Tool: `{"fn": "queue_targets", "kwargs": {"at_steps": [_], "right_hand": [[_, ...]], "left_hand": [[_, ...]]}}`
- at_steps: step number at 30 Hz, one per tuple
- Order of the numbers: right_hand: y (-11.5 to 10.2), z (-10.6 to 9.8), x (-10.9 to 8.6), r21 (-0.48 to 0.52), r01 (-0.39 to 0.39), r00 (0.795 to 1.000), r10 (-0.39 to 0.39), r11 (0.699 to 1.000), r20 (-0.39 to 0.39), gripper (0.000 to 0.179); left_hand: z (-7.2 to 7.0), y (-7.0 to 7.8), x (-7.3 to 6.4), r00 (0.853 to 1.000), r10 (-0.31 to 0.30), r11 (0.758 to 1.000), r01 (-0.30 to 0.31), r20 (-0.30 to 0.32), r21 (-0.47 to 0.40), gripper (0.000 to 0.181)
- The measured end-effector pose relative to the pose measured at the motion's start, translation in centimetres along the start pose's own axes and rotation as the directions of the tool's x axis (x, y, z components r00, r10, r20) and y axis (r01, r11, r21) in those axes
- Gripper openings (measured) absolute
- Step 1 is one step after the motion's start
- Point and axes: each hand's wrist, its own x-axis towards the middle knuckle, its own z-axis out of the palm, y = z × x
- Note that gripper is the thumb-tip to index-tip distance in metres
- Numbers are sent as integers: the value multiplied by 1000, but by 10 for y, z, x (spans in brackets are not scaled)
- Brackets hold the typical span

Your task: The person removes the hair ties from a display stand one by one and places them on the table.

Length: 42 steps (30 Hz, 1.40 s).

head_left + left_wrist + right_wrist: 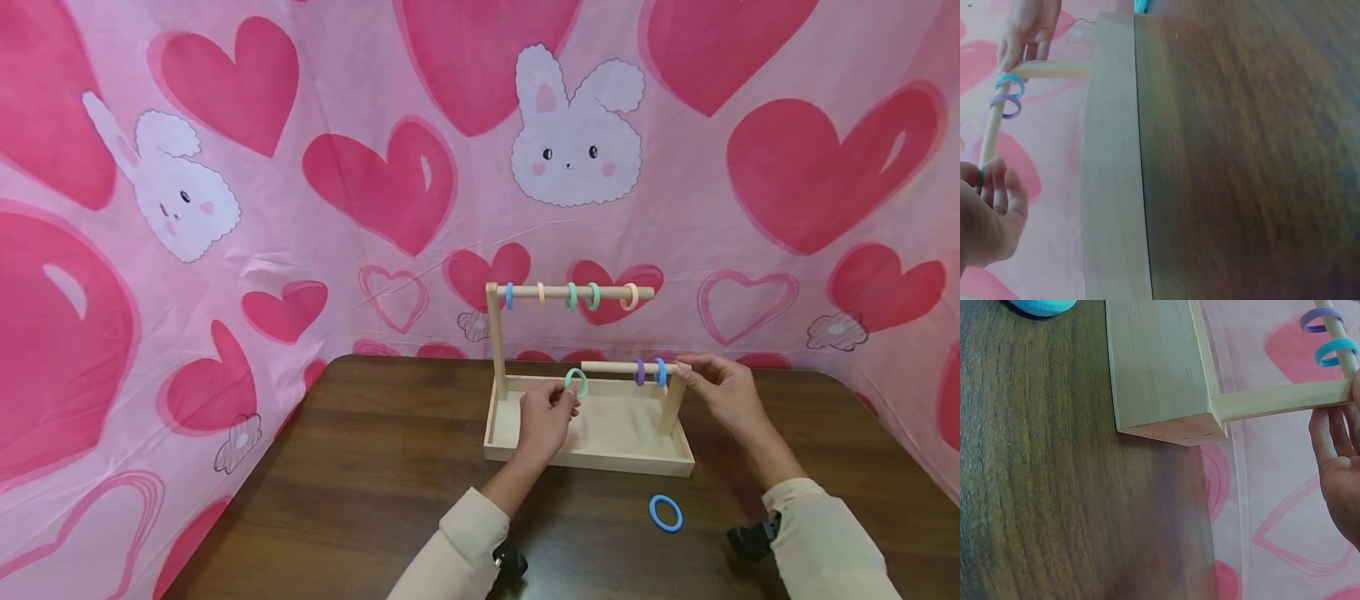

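Between thumb and fingers my left hand pinches a mint-green ring, by the free left end of the lower wooden rod. In the left wrist view the fingers hide most of that ring. A purple ring and a blue ring hang on this rod towards its right end. There my right hand grips the top of the short wooden post, thumb in front. Both rods belong to one wooden rack with a shallow tray base.
Behind, the taller post carries the upper rod, hung with several blue, peach and green rings. A loose blue ring lies on the dark wooden table in front of the tray. Pink heart-patterned cloth covers the wall behind.
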Motion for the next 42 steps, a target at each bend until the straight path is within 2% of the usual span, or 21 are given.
{"fn": "queue_targets", "kwargs": {"at_steps": [4, 8, 11, 19, 21, 25, 28, 42], "right_hand": [[0, 0, 0, -8, -5, 1000, 5, 1000, 0, 26], [-1, 0, -1, -8, -12, 1000, 12, 1000, 4, 27], [-1, 0, -1, -12, -14, 1000, 14, 1000, 5, 27], [-3, 1, 1, 0, -17, 1000, 17, 1000, 2, 26], [-2, 1, 1, 2, -12, 1000, 12, 1000, -2, 26], [0, 1, 3, 9, 9, 1000, -9, 1000, -16, 26], [1, 2, 4, 12, 18, 1000, -18, 1000, -21, 27], [0, 1, 0, 22, 20, 1000, -19, 1000, -19, 21]], "left_hand": [[0, 0, -2, 998, -46, 996, 49, 42, -70, 19], [0, 4, -6, 986, -149, 977, 157, 70, -144, 19], [1, 7, -8, 976, -199, 965, 211, 86, -156, 20], [1, 11, -13, 952, -267, 946, 288, 149, -147, 26], [1, 11, -15, 938, -296, 936, 322, 179, -142, 27], [0, 12, -18, 896, -360, 902, 405, 261, -147, 25], [-1, 12, -20, 867, -390, 886, 445, 311, -128, 25], [2, 8, -34, 763, -445, 863, 506, 469, -4, 23]]}}
